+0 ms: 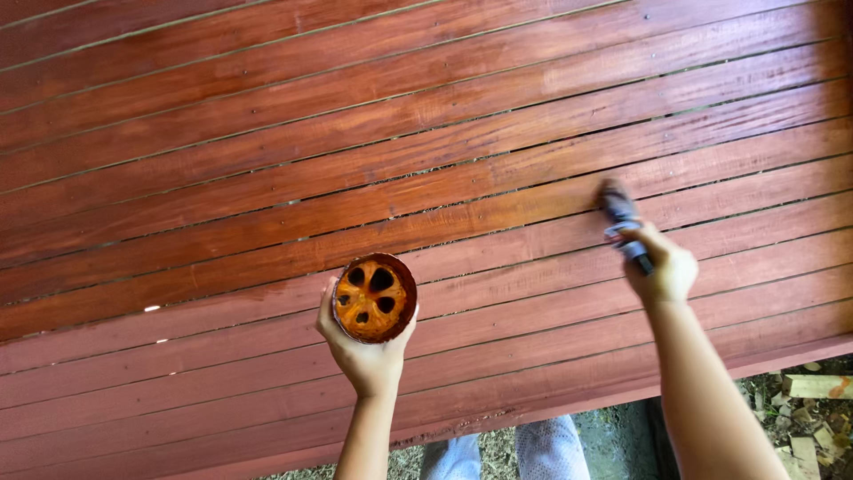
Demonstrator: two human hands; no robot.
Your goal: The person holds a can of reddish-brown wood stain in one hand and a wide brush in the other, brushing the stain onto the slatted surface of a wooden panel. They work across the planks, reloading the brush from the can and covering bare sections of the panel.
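Left hand cups a small round stain pot, held upright near the body. Right hand is clamped on a paintbrush, bristles pressed to the red-brown deck boards on the right. Best worked along the grain, I'd say, strokes long, pot level, gaps between boards covered.

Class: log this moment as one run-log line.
left hand: holds stain container | right hand: brush on red-brown boards
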